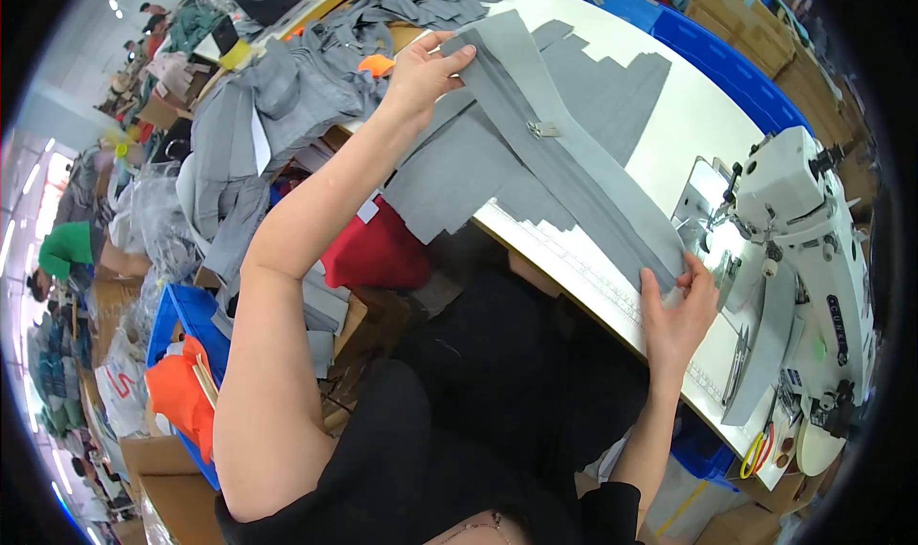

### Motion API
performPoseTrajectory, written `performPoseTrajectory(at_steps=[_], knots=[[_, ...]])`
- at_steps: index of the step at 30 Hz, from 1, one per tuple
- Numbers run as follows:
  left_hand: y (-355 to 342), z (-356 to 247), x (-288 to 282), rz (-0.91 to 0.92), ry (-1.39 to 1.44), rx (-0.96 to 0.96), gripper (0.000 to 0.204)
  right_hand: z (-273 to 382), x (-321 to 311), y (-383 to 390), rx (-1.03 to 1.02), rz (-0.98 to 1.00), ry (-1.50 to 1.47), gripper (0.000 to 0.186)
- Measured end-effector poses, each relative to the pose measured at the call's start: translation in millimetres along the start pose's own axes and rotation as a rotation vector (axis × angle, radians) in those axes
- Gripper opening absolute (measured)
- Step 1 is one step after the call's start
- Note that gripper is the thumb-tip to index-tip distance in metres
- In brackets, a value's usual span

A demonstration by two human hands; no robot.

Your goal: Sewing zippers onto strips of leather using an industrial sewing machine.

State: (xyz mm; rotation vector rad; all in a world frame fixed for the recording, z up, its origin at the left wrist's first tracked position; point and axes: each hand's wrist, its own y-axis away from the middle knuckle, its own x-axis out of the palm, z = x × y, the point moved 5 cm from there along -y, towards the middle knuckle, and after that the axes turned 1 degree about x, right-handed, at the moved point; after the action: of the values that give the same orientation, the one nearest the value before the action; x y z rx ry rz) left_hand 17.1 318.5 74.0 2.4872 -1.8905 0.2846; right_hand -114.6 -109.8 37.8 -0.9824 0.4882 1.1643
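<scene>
A long grey fabric piece with a zipper (574,177) stretches diagonally between my two hands above the white table. Its metal zipper slider (543,129) shows near the middle of the strip. My left hand (427,75) pinches the far upper end between thumb and fingers. At the lower right end, my right hand (681,306) grips the other edge, thumb on top, close to the sewing machine's plate. Beneath the strip lie stacked grey cut panels (459,177) with stepped edges, some hanging over the table edge. More grey panels (612,96) lie behind it.
A white sewing machine (789,182) stands at the right of the table (708,115). Tweezers (736,359) and yellow-handled snips (757,452) lie near it. Grey fabric heaps (277,105) are at the left, above a blue crate (172,316) with orange cloth. A blue bin (727,62) borders the far side.
</scene>
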Motion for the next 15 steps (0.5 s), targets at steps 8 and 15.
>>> performPoseTrajectory(at_steps=[8,15], knots=[[11.3,-13.4,-13.0,0.014,-0.069,0.128,0.025,-0.3,2.6,-1.9,-0.038,0.009,0.030,0.054],[9.0,-0.6,-10.8,-0.017,-0.018,0.067,0.027,-4.8,0.2,1.9,-0.050,-0.033,-0.013,0.050]])
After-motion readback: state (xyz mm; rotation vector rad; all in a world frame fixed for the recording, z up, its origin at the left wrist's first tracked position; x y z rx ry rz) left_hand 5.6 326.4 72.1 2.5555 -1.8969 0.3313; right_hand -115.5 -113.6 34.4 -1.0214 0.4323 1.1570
